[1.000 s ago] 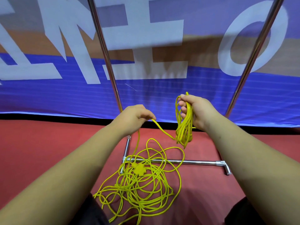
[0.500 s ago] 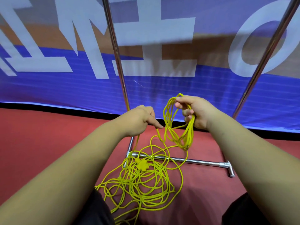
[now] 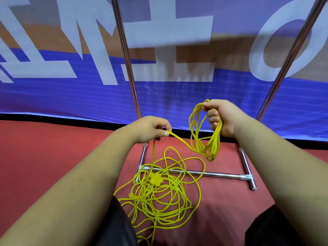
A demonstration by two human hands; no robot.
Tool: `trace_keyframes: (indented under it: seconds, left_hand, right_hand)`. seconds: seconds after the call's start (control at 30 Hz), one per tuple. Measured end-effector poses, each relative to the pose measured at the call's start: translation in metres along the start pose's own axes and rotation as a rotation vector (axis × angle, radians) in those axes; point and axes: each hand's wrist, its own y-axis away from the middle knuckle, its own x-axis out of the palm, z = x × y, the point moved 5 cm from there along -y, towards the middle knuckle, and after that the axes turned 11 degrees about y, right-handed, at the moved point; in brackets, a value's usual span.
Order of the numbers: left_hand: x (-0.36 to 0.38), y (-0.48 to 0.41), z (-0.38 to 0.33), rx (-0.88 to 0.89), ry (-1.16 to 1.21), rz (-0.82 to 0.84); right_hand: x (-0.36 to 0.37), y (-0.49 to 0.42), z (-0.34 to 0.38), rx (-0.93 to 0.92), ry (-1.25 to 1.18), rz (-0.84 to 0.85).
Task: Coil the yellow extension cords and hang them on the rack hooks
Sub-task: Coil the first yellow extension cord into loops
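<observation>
My right hand (image 3: pixel 221 118) grips a bundle of several loops of yellow extension cord (image 3: pixel 204 139) that hangs below it. My left hand (image 3: pixel 150 128) pinches the free strand that runs from the bundle down to the floor. A loose tangle of yellow cord (image 3: pixel 165 199) lies on the red floor, with a yellow multi-outlet end (image 3: pixel 156 178) on top of it. The chrome rack (image 3: pixel 221 175) stands in front of me, its base bar under part of the tangle. No hooks are in view.
Two chrome rack uprights (image 3: pixel 126 59) rise left and right before a blue banner with large white letters (image 3: pixel 177 96). The rack's right foot (image 3: pixel 248 171) rests on the red floor. My dark-clothed knees (image 3: pixel 113 224) frame the cord pile.
The bundle in my right hand has spread into wider loops. My left hand has slid along the strand, now stretched between both hands. The camera has drifted, shifting the rack rightward in view.
</observation>
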Motion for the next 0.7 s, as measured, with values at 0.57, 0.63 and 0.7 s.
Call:
trace_keyframes:
  seconds: [0.57, 0.63, 0.7]
  left_hand:
    - [0.023, -0.027, -0.036, 0.171, -0.077, -0.152]
    - [0.015, -0.028, -0.019, 0.074, 0.029, -0.217]
    - [0.016, -0.029, 0.000, -0.023, 0.082, -0.153]
  right_hand:
    - [0.037, 0.002, -0.045, 0.213, 0.309, 0.205]
    - [0.041, 0.003, -0.042, 0.169, 0.315, 0.199]
    - [0.044, 0.003, -0.036, 0.102, 0.311, 0.220]
